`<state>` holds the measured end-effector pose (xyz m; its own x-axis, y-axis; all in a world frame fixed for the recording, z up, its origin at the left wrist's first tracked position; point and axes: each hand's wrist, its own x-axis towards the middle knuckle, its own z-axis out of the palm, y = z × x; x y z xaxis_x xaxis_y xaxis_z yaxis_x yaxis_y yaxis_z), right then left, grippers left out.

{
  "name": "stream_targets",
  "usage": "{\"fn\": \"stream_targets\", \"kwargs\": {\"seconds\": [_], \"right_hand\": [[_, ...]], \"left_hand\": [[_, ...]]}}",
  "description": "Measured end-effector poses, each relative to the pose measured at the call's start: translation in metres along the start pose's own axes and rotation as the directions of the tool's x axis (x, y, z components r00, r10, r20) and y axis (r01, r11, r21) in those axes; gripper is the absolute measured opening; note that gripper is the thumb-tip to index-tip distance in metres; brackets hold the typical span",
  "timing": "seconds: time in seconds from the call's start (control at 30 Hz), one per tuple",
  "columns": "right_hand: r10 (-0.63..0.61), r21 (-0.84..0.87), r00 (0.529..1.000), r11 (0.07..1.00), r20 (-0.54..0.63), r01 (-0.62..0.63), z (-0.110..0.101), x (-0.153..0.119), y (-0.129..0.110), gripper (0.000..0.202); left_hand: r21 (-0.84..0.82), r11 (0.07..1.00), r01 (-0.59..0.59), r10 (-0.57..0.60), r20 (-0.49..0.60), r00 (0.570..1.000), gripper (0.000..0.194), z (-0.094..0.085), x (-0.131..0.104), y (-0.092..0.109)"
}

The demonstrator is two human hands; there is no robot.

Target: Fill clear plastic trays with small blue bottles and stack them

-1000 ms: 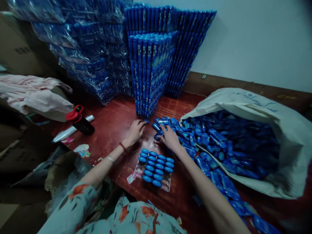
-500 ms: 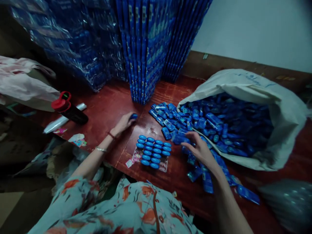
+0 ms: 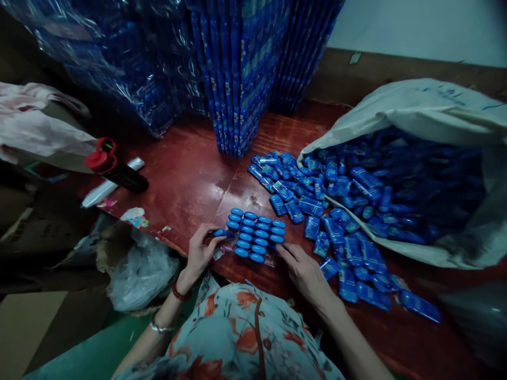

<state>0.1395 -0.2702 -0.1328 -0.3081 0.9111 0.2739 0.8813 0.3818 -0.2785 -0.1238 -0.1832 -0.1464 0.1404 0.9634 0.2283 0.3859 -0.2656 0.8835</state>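
Observation:
My left hand pinches a small blue pack with thumb and fingers, at the left side of a neat block of blue packs. That block stands in columns with shiny oval ends facing up, the middle columns reaching nearer to me. Beneath it a clear, pink-printed plastic wrapper shows at the edges. My right hand is at the block's right side, fingers closed around a dark blue pack that is mostly hidden. What the packs contain cannot be made out.
A white sack lies open at right, spilling loose blue packs over the red table. Tall stacks of wrapped blue packs stand behind. A black bottle with red lid and a plastic roll are at left.
My left hand has come back toward me to the block's left side with its pack. My right hand has left the loose pile and moved left to the block's right side.

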Motion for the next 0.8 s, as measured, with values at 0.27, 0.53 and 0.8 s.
{"fn": "stream_targets", "kwargs": {"seconds": [0.27,0.53,0.8], "right_hand": [[-0.109,-0.073,0.989,0.99,0.098,0.117,-0.01,0.019,0.009,0.036],[-0.04,0.077,0.999,0.996,0.008,0.04,-0.007,0.019,0.004,0.022],[-0.123,-0.194,0.991,0.972,0.047,0.13,0.0,0.044,-0.015,0.019]], "left_hand": [[0.221,0.876,-0.428,0.362,0.284,0.888,0.022,-0.007,0.004,-0.014],[0.322,0.637,-0.7,0.449,0.584,0.677,0.028,-0.014,0.023,0.002],[0.362,0.659,-0.659,0.556,0.357,0.751,0.034,-0.004,0.017,-0.014]]}}
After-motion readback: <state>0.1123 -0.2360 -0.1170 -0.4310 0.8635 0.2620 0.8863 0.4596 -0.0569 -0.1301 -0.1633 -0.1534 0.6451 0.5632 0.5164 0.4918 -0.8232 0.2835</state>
